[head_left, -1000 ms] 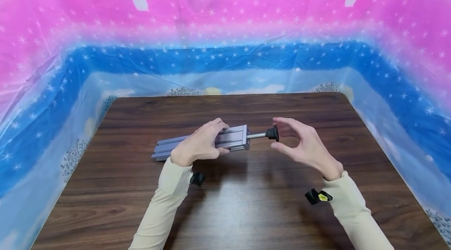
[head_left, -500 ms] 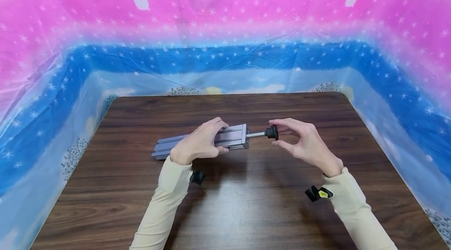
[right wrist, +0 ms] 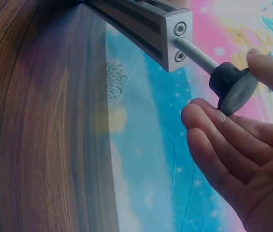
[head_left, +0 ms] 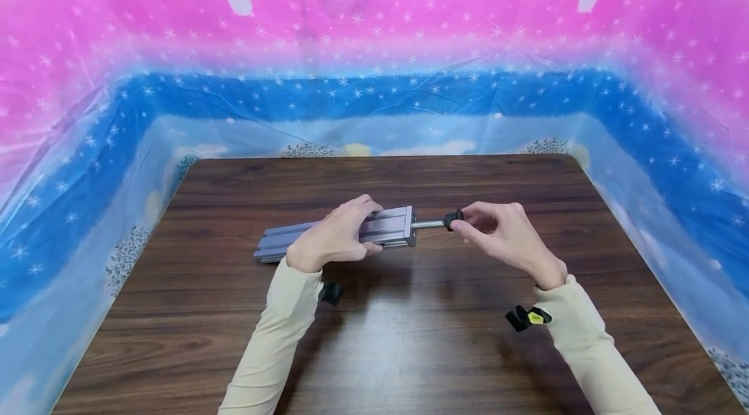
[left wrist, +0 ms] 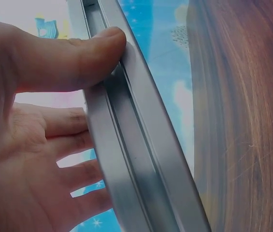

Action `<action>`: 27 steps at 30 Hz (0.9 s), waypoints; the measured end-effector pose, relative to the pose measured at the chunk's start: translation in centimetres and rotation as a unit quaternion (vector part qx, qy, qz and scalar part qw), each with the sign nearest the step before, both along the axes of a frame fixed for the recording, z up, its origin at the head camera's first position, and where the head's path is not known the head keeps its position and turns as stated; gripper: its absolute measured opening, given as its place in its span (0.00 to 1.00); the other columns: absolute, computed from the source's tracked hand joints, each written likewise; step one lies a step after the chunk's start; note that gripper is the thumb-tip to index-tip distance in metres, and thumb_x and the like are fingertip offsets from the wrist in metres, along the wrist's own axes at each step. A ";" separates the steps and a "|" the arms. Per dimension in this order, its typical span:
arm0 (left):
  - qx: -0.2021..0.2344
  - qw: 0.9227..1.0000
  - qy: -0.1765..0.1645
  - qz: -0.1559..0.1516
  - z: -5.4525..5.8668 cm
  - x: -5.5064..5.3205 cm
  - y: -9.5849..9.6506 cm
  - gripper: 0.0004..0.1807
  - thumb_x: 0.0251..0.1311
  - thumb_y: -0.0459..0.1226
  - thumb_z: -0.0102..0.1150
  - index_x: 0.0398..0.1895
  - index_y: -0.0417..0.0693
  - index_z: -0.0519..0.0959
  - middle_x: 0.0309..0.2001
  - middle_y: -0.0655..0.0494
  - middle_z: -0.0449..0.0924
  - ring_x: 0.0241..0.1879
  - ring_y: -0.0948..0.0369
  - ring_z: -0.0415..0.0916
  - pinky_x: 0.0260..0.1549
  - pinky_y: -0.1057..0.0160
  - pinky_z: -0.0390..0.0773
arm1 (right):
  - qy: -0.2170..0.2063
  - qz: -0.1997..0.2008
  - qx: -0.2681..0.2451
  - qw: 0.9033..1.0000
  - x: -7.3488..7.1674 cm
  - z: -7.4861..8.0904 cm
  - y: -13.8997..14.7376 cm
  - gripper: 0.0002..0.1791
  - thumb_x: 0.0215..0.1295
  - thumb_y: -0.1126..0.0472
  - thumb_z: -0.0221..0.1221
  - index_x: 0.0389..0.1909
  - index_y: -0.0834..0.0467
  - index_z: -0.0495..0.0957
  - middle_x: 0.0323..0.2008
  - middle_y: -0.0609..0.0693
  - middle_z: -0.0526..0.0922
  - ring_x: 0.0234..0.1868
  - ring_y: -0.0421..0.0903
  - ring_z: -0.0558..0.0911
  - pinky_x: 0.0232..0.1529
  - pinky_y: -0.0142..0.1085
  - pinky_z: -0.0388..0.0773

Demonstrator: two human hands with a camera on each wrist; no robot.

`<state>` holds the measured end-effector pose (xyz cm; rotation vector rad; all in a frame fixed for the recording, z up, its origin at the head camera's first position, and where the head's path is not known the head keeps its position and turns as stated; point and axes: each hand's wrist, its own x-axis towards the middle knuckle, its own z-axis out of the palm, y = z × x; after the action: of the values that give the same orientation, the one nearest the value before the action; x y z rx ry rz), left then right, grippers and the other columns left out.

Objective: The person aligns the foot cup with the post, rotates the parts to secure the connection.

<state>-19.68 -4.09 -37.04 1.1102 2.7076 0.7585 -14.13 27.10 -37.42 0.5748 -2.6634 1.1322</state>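
Observation:
My left hand (head_left: pixel 333 239) grips a grey slotted aluminium profile (head_left: pixel 383 226), its thumb lying along the slot in the left wrist view. From the profile's right end, a silver threaded rod (right wrist: pixel 199 55) sticks out through an end plate (right wrist: pixel 177 38) with two socket screws. On the rod's tip sits a black levelling foot (right wrist: pixel 233 89) with a round base. My right hand (head_left: pixel 509 236) pinches the rim of that foot between thumb and fingers. The profile lies nearly level, its far left end partly behind the left hand and wrist.
Beneath the hands is a dark wood-grain table (head_left: pixel 374 337). A pink and blue patterned cloth (head_left: pixel 374 96) hangs around its back and sides. Each cream sleeve has a small black device at the wrist, such as the right wrist device (head_left: pixel 521 318).
The right thumb and fingers, spread around the foot a second ago, have come together on its rim. The left hand and the profile have hardly moved.

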 end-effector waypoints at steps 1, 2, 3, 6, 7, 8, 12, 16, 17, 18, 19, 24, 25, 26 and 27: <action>-0.001 1.000 0.000 0.000 0.0 0.0 0.0 0.32 0.55 0.40 0.70 0.62 0.38 0.74 0.53 0.49 0.76 0.45 0.56 0.72 0.48 0.56 0.75 | -0.007 -0.003 -0.003 1.000 0.0 0.0 -0.1 0.11 0.68 0.51 0.65 0.40 0.54 0.86 0.27 0.44 0.88 0.25 0.38 0.86 0.27 0.33 0.80; -0.002 1.000 0.000 0.000 -0.1 0.0 0.1 0.32 0.55 0.40 0.70 0.63 0.38 0.74 0.53 0.49 0.76 0.45 0.56 0.72 0.48 0.56 0.75 | -0.013 -0.006 -0.005 1.000 0.0 0.0 -0.1 0.11 0.69 0.50 0.63 0.39 0.54 0.86 0.26 0.44 0.88 0.24 0.38 0.86 0.25 0.33 0.80; -0.002 1.000 0.000 0.001 -0.1 0.0 0.1 0.32 0.55 0.40 0.70 0.63 0.38 0.73 0.54 0.49 0.76 0.45 0.56 0.72 0.48 0.56 0.75 | -0.016 -0.010 -0.004 1.000 0.0 0.0 -0.2 0.12 0.70 0.49 0.62 0.37 0.53 0.86 0.26 0.44 0.87 0.23 0.37 0.85 0.25 0.33 0.80; -0.002 1.000 -0.002 0.004 -0.1 0.0 0.0 0.32 0.56 0.40 0.71 0.63 0.38 0.73 0.54 0.49 0.76 0.45 0.56 0.72 0.48 0.56 0.75 | -0.020 -0.021 0.005 1.000 0.0 0.0 -0.4 0.15 0.73 0.46 0.59 0.37 0.52 0.86 0.25 0.44 0.87 0.23 0.37 0.84 0.27 0.33 0.79; -0.001 1.000 -0.003 0.005 -0.1 0.0 0.0 0.32 0.56 0.40 0.71 0.63 0.38 0.73 0.53 0.49 0.76 0.45 0.56 0.72 0.48 0.56 0.75 | -0.017 -0.021 0.009 1.000 0.1 -0.1 -0.4 0.14 0.73 0.46 0.58 0.38 0.52 0.85 0.26 0.44 0.87 0.24 0.36 0.84 0.28 0.33 0.79; -0.001 1.000 -0.002 0.004 -0.1 0.1 0.0 0.32 0.56 0.40 0.71 0.63 0.38 0.73 0.53 0.49 0.76 0.45 0.56 0.72 0.47 0.56 0.75 | -0.009 -0.019 0.012 1.000 0.1 -0.1 -0.3 0.13 0.72 0.47 0.59 0.41 0.52 0.85 0.28 0.44 0.87 0.26 0.36 0.85 0.30 0.32 0.80; 0.003 1.000 -0.002 0.002 0.0 0.0 0.0 0.32 0.56 0.40 0.71 0.63 0.39 0.74 0.53 0.49 0.76 0.44 0.56 0.72 0.47 0.57 0.75 | 0.046 0.015 0.008 0.999 0.3 -0.1 0.1 0.25 0.62 0.56 0.70 0.60 0.50 0.79 0.45 0.45 0.88 0.39 0.37 0.87 0.43 0.31 0.82; 0.005 1.000 0.002 -0.001 0.0 -0.1 0.1 0.32 0.55 0.40 0.71 0.62 0.38 0.74 0.53 0.49 0.76 0.44 0.56 0.72 0.47 0.57 0.75 | 0.093 0.069 -0.018 0.993 0.5 -0.2 0.4 0.40 0.51 0.65 0.76 0.68 0.50 0.74 0.59 0.47 0.82 0.51 0.41 0.86 0.55 0.32 0.80; 0.005 1.000 0.003 -0.001 0.0 -0.1 0.1 0.32 0.55 0.40 0.71 0.62 0.38 0.74 0.53 0.49 0.76 0.44 0.56 0.72 0.47 0.57 0.75 | 0.097 0.079 -0.023 0.992 0.6 -0.2 0.4 0.40 0.50 0.67 0.76 0.67 0.51 0.75 0.58 0.47 0.82 0.51 0.42 0.86 0.55 0.32 0.80; 0.004 1.000 0.004 -0.001 0.0 0.0 0.1 0.32 0.55 0.40 0.71 0.62 0.38 0.74 0.53 0.49 0.76 0.44 0.56 0.72 0.48 0.56 0.75 | 0.099 0.087 -0.028 0.991 0.6 -0.1 0.4 0.38 0.50 0.69 0.76 0.65 0.52 0.76 0.57 0.47 0.82 0.51 0.43 0.86 0.55 0.31 0.80; 0.004 1.000 0.004 0.000 0.0 0.0 0.1 0.32 0.55 0.40 0.71 0.62 0.39 0.74 0.53 0.49 0.76 0.44 0.56 0.72 0.48 0.56 0.75 | 0.101 0.091 -0.029 0.990 0.6 -0.1 0.5 0.37 0.50 0.70 0.75 0.64 0.52 0.77 0.56 0.47 0.83 0.51 0.43 0.86 0.54 0.31 0.80; 0.003 1.000 0.007 -0.002 -0.1 0.0 0.2 0.31 0.55 0.40 0.71 0.62 0.38 0.74 0.53 0.49 0.76 0.45 0.55 0.72 0.48 0.57 0.75 | 0.102 0.092 -0.026 0.990 0.5 0.0 0.6 0.33 0.51 0.73 0.73 0.60 0.54 0.80 0.52 0.47 0.85 0.48 0.42 0.87 0.51 0.29 0.81; 0.002 1.000 0.007 -0.003 -0.2 0.0 0.2 0.31 0.55 0.40 0.71 0.62 0.38 0.74 0.53 0.49 0.76 0.45 0.55 0.72 0.48 0.56 0.75 | 0.100 0.090 -0.027 0.991 0.4 0.0 0.7 0.32 0.52 0.72 0.73 0.61 0.54 0.80 0.51 0.47 0.86 0.47 0.41 0.87 0.50 0.29 0.81; 0.002 1.000 0.007 -0.003 -0.2 0.0 0.3 0.31 0.55 0.40 0.71 0.62 0.38 0.74 0.52 0.49 0.76 0.45 0.55 0.72 0.48 0.56 0.75 | 0.096 0.088 -0.028 0.991 0.4 -0.1 0.7 0.32 0.53 0.72 0.73 0.61 0.53 0.80 0.50 0.47 0.87 0.46 0.41 0.88 0.50 0.29 0.82; 0.003 1.000 0.005 -0.003 -0.3 0.0 0.3 0.31 0.55 0.40 0.71 0.61 0.38 0.74 0.52 0.49 0.76 0.44 0.55 0.72 0.47 0.56 0.75 | 0.091 0.085 -0.029 0.992 0.3 -0.1 0.8 0.31 0.54 0.71 0.73 0.61 0.53 0.80 0.49 0.47 0.87 0.45 0.40 0.88 0.48 0.31 0.82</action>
<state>-19.71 -3.77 -37.31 1.1256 2.7115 0.7620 -13.79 27.90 -37.56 0.8637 -2.4564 1.1370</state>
